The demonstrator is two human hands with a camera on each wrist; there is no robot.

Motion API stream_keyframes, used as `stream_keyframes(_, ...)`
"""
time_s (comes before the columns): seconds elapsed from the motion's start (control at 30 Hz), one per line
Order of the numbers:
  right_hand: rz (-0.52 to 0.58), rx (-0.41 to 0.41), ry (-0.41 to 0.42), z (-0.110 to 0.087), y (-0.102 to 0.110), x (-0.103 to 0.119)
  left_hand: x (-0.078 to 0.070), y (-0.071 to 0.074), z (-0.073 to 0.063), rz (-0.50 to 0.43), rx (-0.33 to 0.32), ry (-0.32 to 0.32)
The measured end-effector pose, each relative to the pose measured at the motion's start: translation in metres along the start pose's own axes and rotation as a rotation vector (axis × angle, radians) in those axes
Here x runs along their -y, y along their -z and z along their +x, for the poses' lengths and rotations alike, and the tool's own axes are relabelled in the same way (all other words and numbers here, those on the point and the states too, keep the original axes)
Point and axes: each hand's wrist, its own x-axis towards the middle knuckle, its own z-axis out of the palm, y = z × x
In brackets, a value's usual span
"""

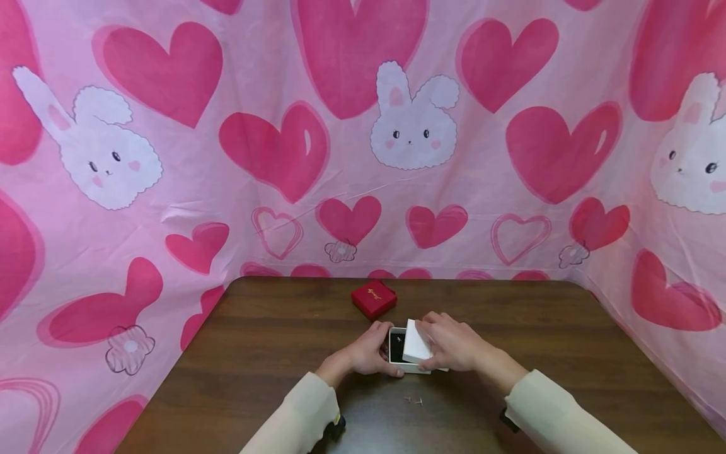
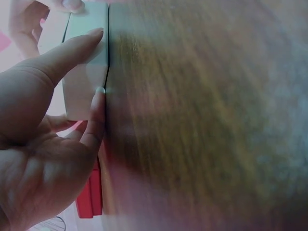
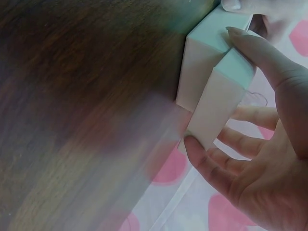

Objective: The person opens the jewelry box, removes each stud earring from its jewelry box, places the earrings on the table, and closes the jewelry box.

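Note:
A small white jewelry box (image 1: 411, 368) with a black insert (image 1: 396, 350) sits on the wooden table, and a tiny shiny piece shows on the insert. My left hand (image 1: 371, 350) holds the box at its left side, thumb along the near wall (image 2: 86, 91). On the right, my right hand (image 1: 456, 343) grips the white lid (image 1: 417, 345) between thumb and fingers. The lid lies tilted over the right part of the box, leaving the left part uncovered. In the right wrist view the lid (image 3: 219, 98) overlaps the box wall (image 3: 202, 67).
A red box (image 1: 374, 299) with gold lettering stands behind the left hand. Two tiny thin pieces, one silvery (image 1: 419, 401) and one pinkish (image 1: 408, 399), lie on the table (image 1: 272, 353) in front of the box. Pink heart-and-rabbit cloth (image 1: 351, 183) hangs around the table.

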Motion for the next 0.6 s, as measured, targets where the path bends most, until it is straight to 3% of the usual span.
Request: stream_keyframes(0.6, 0.003, 0.006, -0.019, -0.0017, 0.0031, -0.0038, 0.0004, 0.0016, -0.0002, -0.068, 0.029, 0.029)
